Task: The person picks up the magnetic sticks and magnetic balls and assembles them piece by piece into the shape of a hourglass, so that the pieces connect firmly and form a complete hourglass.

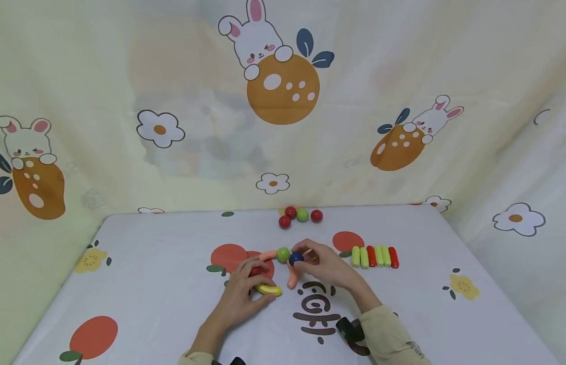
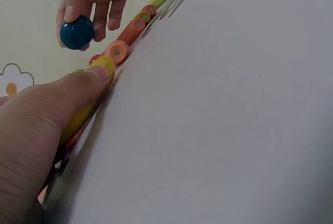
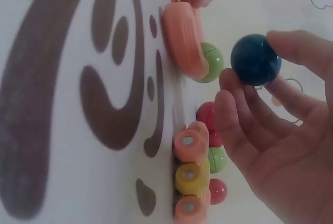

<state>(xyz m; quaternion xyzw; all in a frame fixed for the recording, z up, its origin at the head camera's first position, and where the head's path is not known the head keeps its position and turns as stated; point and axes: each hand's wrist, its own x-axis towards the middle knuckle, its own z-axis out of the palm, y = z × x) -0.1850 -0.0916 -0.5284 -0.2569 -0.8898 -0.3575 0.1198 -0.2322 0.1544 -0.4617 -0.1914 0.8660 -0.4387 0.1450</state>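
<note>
My right hand point(image 1: 330, 266) pinches a glossy blue ball point(image 3: 255, 60) between thumb and fingertips, raised over the table beside a green ball point(image 1: 283, 254). Close to that ball lie a salmon-coloured curved stick point(image 1: 267, 255) on its left and another salmon curved stick point(image 1: 292, 277) below the blue ball. My left hand point(image 1: 240, 291) holds a yellow curved stick point(image 1: 270, 290), thumb along its near side and fingers over its far side. A red ball point(image 1: 254, 272) shows partly under the left fingers. Small metal discs show in the ends of several sticks in the wrist views.
Several straight green and red sticks point(image 1: 371, 256) lie in a row to the right. At the table's back are red balls point(image 1: 316, 216) and a green ball point(image 1: 302, 215). Behind my right hand are salmon curved sticks point(image 3: 190, 145) and a yellow one point(image 3: 190, 177). A printed curtain point(image 1: 196, 152) hangs behind.
</note>
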